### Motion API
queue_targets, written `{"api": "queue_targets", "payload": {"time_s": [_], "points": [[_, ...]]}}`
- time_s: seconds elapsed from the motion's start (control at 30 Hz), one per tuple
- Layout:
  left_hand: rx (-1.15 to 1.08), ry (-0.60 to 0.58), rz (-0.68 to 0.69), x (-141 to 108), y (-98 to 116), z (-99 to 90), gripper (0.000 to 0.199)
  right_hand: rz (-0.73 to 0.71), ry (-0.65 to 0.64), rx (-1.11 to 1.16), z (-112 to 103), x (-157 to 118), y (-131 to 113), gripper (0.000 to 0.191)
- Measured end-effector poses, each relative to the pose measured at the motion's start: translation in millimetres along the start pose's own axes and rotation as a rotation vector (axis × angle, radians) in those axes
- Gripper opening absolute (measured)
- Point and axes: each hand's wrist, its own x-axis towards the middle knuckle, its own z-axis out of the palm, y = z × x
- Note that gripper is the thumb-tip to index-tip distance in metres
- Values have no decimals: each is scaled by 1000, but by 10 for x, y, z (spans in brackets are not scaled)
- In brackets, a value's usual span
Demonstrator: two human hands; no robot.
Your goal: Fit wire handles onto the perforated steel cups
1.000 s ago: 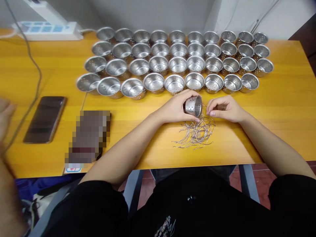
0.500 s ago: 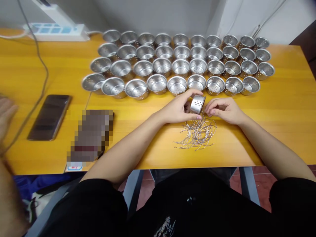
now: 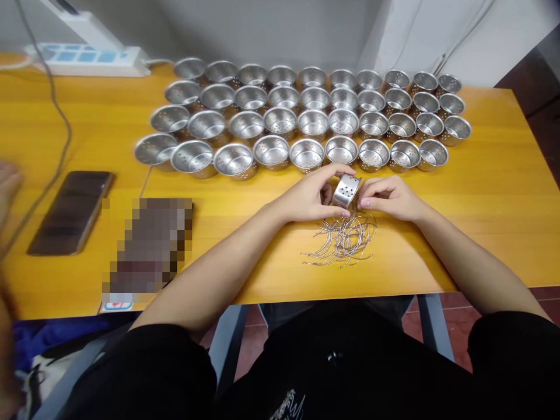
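Note:
A small perforated metal cup [image 3: 347,191] is tipped on its side, its mouth turned to the right. My left hand [image 3: 315,195] grips it with the thumb below and fingers over the top. At the cup's rim, the fingers of my right hand [image 3: 389,197] are pinched together; whatever is between them is hidden or too thin to make out. Just below both hands, a loose heap of thin curved metal wires [image 3: 345,239] lies on the yellow table [image 3: 437,233].
Several rows of similar metal cups [image 3: 271,153] stand mouth up behind my hands. To the left lie a dark phone [image 3: 70,213] and a blurred-out dark object [image 3: 151,245]. A white power strip [image 3: 91,60] sits at the back, and another person's hand [image 3: 7,184] shows at the left edge.
The view has shifted slightly, so most things appear further left. My right hand has come closer to the cup's rim, and the cup is tilted a little more. The other person's hand has moved left.

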Motion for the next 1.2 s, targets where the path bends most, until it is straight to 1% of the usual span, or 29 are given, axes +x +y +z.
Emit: {"api": "queue_targets", "payload": {"time_s": [0.1, 0.2, 0.4, 0.5, 0.63, 0.7, 0.8, 0.87, 0.93, 1.1, 1.2], "points": [[-9, -10, 16, 2, -18, 3, 101, -2, 15, -1, 27, 2, 7, 40], [-20, -6, 1, 1, -32, 7, 101, 8, 44, 8, 41, -12, 41, 39], [-46, 15, -20, -9, -45, 7, 102, 149, 159, 105, 59, -52, 116, 40], [-50, 15, -29, -6, -15, 3, 102, 175, 202, 128, 71, -53, 111, 44], [-41, 14, -46, 1, 36, -6, 100, 158, 233, 145, 72, -48, 96, 49], [-35, 9, -51, -1, 43, -10, 100, 151, 233, 137, 63, -48, 95, 48], [-27, 0, -44, -8, 35, -11, 101, 118, 208, 86, 48, -42, 88, 38], [-27, 2, -36, -9, 30, -9, 100, 64, 177, 36, 40, -31, 80, 29], [-24, 8, -36, -5, 34, -7, 100, 12, 168, -9, 35, -17, 78, 24], [-19, 20, -51, 6, 36, -6, 101, -19, 238, -108, 44, -9, 119, 23], [-12, 37, -33, 6, 0, 0, 102, 2, 256, -89, 77, -27, 128, 23]]}}
